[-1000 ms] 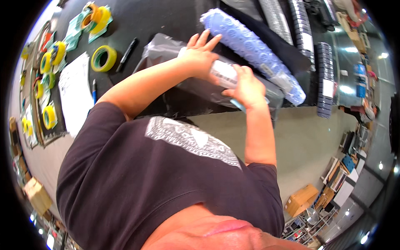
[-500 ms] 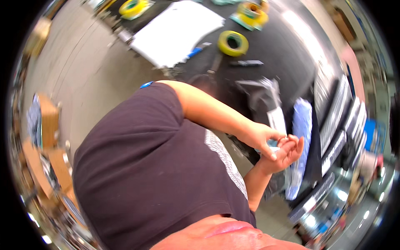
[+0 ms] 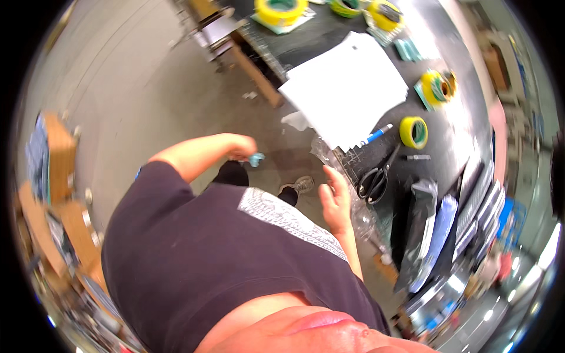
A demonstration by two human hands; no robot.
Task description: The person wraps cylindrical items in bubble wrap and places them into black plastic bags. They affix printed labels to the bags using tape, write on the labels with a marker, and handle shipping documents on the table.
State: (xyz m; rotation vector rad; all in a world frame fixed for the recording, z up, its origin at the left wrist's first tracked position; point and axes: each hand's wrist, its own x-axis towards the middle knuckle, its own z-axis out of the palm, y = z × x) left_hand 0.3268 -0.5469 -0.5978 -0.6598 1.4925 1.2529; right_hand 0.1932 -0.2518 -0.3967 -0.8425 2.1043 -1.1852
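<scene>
A small lt-blue scrap (image 3: 256, 159) is held in the L hand (image 3: 241, 147), out over the floor (image 3: 135, 88) & well apart from the table (image 3: 444, 138). L fingers are curled round it, w/ part of it poking out below; how tightly it's gripped can't be told, as that spot is blurred & partly hidden. Nothing is seen gripped by the R hand (image 3: 336, 203): its fingers are loose, index stretched out, others partly bent. R hand is held just beside the table edge, nr some crumpled clear film (image 3: 366, 220), but whether the film is touched can't be told. A dark trouser leg (image 3: 231, 174) & a lt shoe (image 3: 303, 184) are seen below, b/w the hands. On the table, nr the R hand, black-handled scissors (image 3: 386, 167) are laid, w/ a blue pen (image 3: 376, 135), a yellow tape roll (image 3: 406, 132) & a slim dark item (image 3: 419, 157) close by. A stack of white paper (image 3: 353, 82) is spread at the corner, edges uneven. More tape, incl. a roll (image 3: 281, 12) on a pale sheet, is set farther off. To the R, a grey plastic-wrapped pkg (image 3: 415, 217) is laid alongside a blue wrapped roll (image 3: 436, 240), w/ other wrapped rolls (image 3: 471, 219) lined up beyond. Cardboard (image 3: 60, 159) is stood on the floor, far L.
</scene>
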